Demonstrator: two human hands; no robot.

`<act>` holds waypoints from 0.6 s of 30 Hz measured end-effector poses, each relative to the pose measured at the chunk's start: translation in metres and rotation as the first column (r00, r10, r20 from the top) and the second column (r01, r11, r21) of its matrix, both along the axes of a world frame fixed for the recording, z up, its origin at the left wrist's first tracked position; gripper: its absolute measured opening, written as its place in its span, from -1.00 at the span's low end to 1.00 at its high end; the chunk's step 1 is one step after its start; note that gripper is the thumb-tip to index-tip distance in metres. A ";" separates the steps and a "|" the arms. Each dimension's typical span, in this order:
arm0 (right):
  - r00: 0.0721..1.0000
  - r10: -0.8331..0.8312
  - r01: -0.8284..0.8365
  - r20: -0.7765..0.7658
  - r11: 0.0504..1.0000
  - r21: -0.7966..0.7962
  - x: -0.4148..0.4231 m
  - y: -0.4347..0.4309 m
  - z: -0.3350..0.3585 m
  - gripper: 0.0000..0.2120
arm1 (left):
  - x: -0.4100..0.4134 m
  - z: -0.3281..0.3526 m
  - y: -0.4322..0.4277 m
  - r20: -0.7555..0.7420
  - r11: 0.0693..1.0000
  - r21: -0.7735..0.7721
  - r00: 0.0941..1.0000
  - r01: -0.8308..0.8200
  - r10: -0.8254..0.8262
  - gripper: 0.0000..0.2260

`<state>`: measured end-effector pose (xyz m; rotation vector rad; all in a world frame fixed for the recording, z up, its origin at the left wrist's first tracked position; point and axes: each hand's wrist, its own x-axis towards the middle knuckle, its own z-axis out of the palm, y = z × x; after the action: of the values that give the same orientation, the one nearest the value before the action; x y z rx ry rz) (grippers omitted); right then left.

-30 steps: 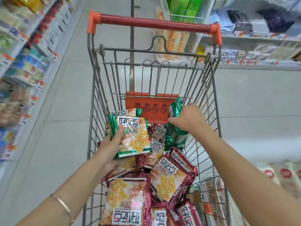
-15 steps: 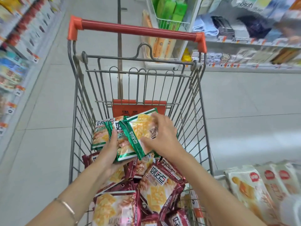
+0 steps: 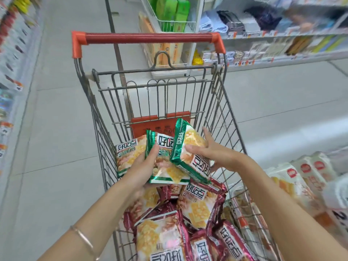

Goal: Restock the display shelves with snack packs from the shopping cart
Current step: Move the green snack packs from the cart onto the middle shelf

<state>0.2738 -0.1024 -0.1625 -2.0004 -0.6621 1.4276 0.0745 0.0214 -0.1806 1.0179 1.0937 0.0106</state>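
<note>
Green packs (image 3: 165,147), three fanned side by side, are held above the cart (image 3: 105,110), inside its wire rim and just over the heap of red packs (image 3: 197,204) that fills its near end. The left hand (image 3: 145,166) grips two of them, thumb curled over a sealed edge and the fingers hidden underneath. The right hand (image 3: 212,153) pinches the third, tilted pack, thumb on its face and fingers (image 3: 206,132) spread behind it. That pack's top corner reaches up against the orange flap (image 3: 143,125) at the cart's far end; the far wires stand free above it, up to the handle (image 3: 148,37). Left of the cart, a wide strip of bare floor (image 3: 56,129) runs to the left shelf (image 3: 11,53). Right of the cart, floor opens toward the far shelves (image 3: 282,34), but a low shelf of white packs (image 3: 293,181) sits just beside its near right side.
</note>
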 end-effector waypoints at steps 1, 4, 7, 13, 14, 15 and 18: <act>0.990 0.037 -0.032 0.135 0.999 -0.041 -0.005 -0.001 0.003 0.09 | -0.003 0.004 -0.001 0.020 1.000 -0.004 1.000 0.018 -0.018 0.02; 0.909 -0.039 0.060 0.415 0.997 -0.038 -0.019 -0.007 0.018 0.15 | -0.012 0.011 0.001 0.056 0.995 -0.078 0.997 0.059 -0.055 0.06; 0.908 -0.281 0.290 0.310 0.957 0.017 -0.039 -0.013 0.026 0.07 | -0.016 0.018 -0.003 0.100 0.996 -0.061 0.993 0.067 -0.061 0.06; 0.856 -0.385 0.446 0.344 0.887 -0.119 -0.071 -0.013 0.029 0.03 | -0.012 0.036 -0.021 0.180 0.990 0.119 0.979 0.072 -0.093 0.29; 0.842 -0.361 0.443 0.402 0.887 -0.130 -0.075 -0.014 0.032 -0.04 | -0.010 0.038 -0.024 0.203 0.991 0.106 0.974 0.084 -0.104 0.28; 0.821 -0.330 0.439 0.466 0.887 -0.145 -0.078 -0.017 0.036 -0.11 | -0.008 0.039 -0.027 0.235 0.989 0.113 0.964 0.099 -0.124 0.25; 0.741 -0.248 0.449 0.624 0.874 -0.187 -0.080 -0.035 0.041 -0.19 | -0.003 0.057 -0.041 0.260 0.966 0.168 0.936 0.198 -0.237 0.21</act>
<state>0.1933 -0.1375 -0.1219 -2.6944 -0.2475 0.7044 0.0713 -0.0200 -0.1239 1.2196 0.7266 0.0500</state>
